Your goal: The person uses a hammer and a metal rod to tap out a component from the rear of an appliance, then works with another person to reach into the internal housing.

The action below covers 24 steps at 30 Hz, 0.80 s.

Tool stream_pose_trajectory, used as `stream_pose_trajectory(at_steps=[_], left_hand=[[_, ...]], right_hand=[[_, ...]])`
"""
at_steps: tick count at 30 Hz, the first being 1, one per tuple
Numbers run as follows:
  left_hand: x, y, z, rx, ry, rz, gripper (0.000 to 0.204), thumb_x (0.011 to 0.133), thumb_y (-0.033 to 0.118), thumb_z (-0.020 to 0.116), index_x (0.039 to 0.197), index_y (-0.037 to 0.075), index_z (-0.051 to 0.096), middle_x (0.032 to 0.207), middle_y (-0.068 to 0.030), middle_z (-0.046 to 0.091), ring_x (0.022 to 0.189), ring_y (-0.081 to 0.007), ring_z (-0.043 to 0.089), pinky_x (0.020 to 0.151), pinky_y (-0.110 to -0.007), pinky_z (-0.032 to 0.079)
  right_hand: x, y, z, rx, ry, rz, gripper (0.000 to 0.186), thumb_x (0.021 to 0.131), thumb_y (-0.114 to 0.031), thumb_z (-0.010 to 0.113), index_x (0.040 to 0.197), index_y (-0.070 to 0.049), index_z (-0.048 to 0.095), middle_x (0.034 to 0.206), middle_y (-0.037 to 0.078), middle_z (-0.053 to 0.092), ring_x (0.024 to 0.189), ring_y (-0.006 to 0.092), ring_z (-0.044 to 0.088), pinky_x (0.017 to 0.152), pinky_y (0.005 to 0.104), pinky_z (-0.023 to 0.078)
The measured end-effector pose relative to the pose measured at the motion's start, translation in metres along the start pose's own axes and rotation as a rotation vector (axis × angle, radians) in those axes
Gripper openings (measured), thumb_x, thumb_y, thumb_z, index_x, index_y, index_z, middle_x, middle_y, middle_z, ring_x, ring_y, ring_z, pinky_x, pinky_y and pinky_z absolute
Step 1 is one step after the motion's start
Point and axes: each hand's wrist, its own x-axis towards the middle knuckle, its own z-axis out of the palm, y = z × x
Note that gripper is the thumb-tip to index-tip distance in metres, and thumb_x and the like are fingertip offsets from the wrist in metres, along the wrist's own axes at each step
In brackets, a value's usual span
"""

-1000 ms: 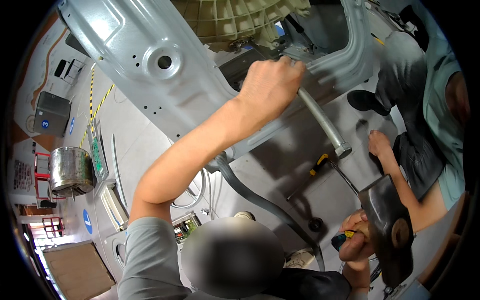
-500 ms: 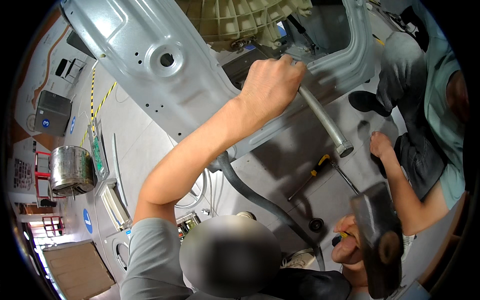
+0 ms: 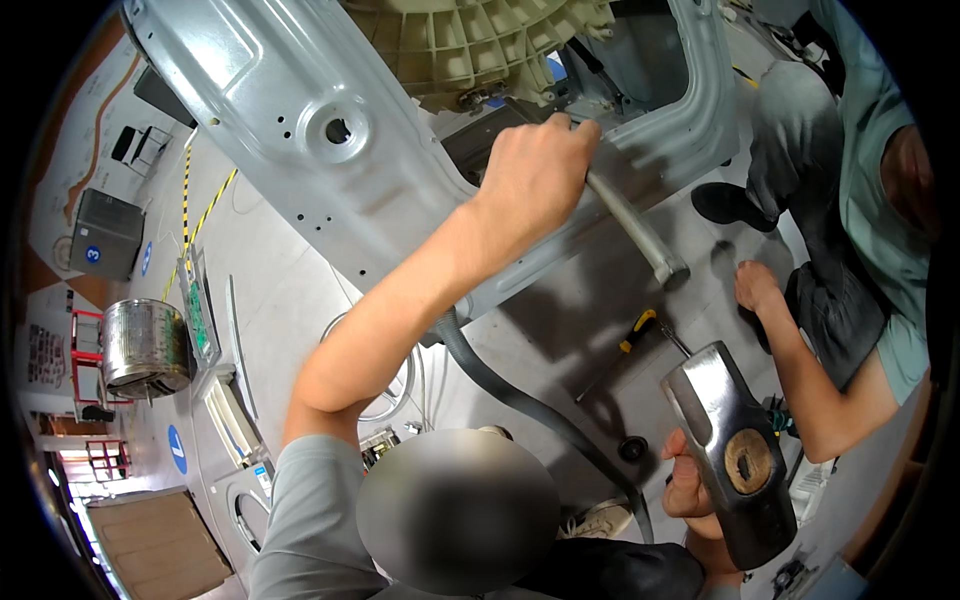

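Observation:
My left hand [image 3: 540, 165] is closed round a thick grey metal rod [image 3: 635, 230] with a hex-shaped lower end. The rod's upper end is hidden by my fist, beside the opening in a grey sheet-metal cabinet [image 3: 390, 190]. A ribbed cream plastic tub [image 3: 475, 45] sits inside this opening. At the lower right my right hand [image 3: 688, 488], partly covered, is closed beneath a steel hammer [image 3: 715, 410]. The hammer's head is close to view, with the wooden handle's end showing in its eye; the rest of the handle is hidden.
A co-worker [image 3: 830, 230] crouches at the right, one hand [image 3: 758, 287] near the rod. A yellow-and-black screwdriver [image 3: 637, 332] and a small black ring [image 3: 632, 449] lie on the floor. A grey corrugated hose [image 3: 520, 395] hangs from the cabinet. A metal drum [image 3: 145, 345] stands at left.
The rod's hex end has shifted up and left. The hammer head has swung left and turned, so its bright steel and handle end now show. My left hand has moved slightly left.

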Motion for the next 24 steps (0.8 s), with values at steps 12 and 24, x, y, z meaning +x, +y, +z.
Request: stream_pose_trajectory(at_steps=[12, 24], left_hand=[[-0.024, 0.022, -0.032, 0.187, 0.007, 0.019, 0.023, 0.072, -0.002, 0.061, 0.092, 0.001, 0.051, 0.076, -0.0155, 0.055, 0.067, -0.0347, 0.061, 0.054, -0.044, 0.048], [-0.024, 0.000, -0.028, 0.148, 0.036, -0.002, 0.022, 0.071, -0.003, 0.061, 0.091, 0.000, 0.052, 0.075, -0.0169, 0.057, 0.067, -0.0379, 0.060, 0.054, -0.046, 0.047]], right_hand=[[0.007, -0.004, 0.006, 0.207, 0.162, -0.005, 0.045, 0.097, -0.030, 0.047, 0.125, 0.003, 0.035, 0.077, 0.011, 0.051, 0.061, 0.0136, 0.048, 0.051, 0.0274, 0.046], [0.009, 0.001, 0.005, 0.234, 0.164, -0.071, 0.044, 0.095, -0.028, 0.051, 0.122, 0.004, 0.037, 0.073, 0.008, 0.050, 0.058, 0.0114, 0.046, 0.052, 0.0258, 0.045]])
